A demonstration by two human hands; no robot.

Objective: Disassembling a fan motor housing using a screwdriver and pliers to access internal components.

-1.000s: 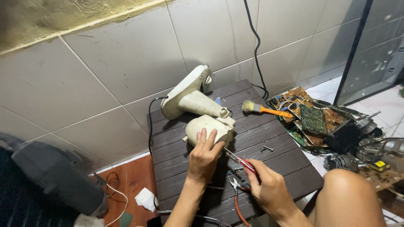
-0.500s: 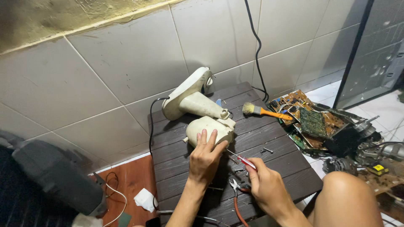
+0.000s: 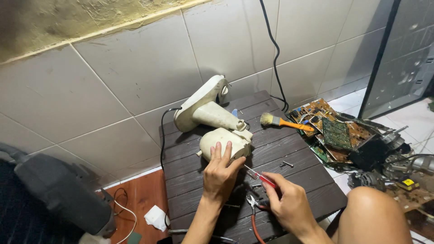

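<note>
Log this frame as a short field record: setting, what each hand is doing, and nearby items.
surface: dark slatted table against a tiled wall
left hand: fingers resting on cream appliance housing
right hand: grip on a red-handled screwdriver, tip toward the housing
nearby on table: orange-handled brush, loose screws, pliers
floor at right: circuit boards

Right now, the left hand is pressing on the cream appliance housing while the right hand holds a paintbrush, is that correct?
Not quite. The head view shows the right hand holding a red-handled screwdriver, not a paintbrush. The left hand does rest on the cream appliance housing.
</note>
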